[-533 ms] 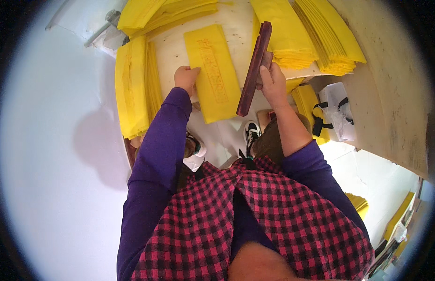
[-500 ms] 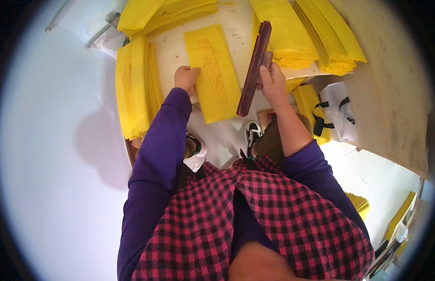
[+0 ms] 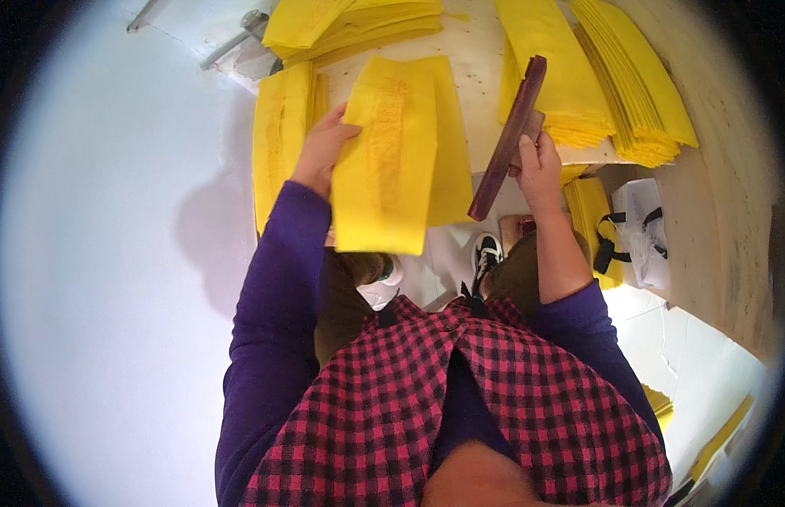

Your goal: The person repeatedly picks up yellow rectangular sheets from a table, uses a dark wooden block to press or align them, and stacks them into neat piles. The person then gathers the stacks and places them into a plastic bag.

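Past table edge (image 3: 494,182): yellow sheet (image 3: 384,160), floor

I'm looking down into what reads as a small workshop for hand production: a pale wooden worktable (image 3: 485,93) is ringed with thick stacks of identical yellow sheets (image 3: 637,84), more of them piled at the left edge (image 3: 278,144) and at the top (image 3: 350,21). The floor (image 3: 114,253) is plain white, and a strapped white bundle (image 3: 641,228) sits beside the table, with further yellow sheets (image 3: 722,439) lying low at the right.
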The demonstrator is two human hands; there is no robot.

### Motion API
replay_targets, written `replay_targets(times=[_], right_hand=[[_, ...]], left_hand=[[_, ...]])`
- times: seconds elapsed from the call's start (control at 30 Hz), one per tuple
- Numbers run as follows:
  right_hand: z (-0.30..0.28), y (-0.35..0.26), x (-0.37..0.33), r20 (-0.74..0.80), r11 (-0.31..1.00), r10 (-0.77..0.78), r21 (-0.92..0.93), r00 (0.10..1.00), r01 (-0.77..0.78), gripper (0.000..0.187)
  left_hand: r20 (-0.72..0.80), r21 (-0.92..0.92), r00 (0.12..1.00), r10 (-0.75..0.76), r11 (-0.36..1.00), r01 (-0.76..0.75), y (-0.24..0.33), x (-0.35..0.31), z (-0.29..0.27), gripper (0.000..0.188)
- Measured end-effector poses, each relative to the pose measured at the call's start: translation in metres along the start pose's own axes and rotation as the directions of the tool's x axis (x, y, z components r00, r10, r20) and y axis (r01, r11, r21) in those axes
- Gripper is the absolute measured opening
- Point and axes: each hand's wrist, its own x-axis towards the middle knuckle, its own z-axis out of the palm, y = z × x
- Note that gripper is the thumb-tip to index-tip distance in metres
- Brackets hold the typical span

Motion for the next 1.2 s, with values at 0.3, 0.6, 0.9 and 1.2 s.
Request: replay_targets(times=[0.3,0.6,0.9,1.2], right_hand=[[0.007,-0.001,-0.002,-0.016,0.999,0.03,0.017,0.999,-0.029,0.019],[0.011,0.008,0.0,-0.039,0.993,0.024,-0.119,0.999,-0.028,0.019],[0.02,-0.002,-0.001,-0.001,0.992,0.123,-0.014,0.992,-0.123,0.019],[0.02,0.008,-0.002,-0.019,0.989,0.128,-0.076,0.992,-0.129,0.021]], left_hand=[[-0.081,-0.101,0.969,0.234,0.965,-0.242,0.082,-0.093,-0.083,0.056],[-0.102,-0.189,0.957,0.272,0.939,-0.287,0.077,-0.064,-0.183,0.057],[-0.021,-0.262,0.998,0.061,0.963,-0.064,0.017,-0.012,-0.215,0.054],[-0.245,0.418,0.949,0.2,0.905,-0.083,0.03,-0.005,-0.185,0.05]])
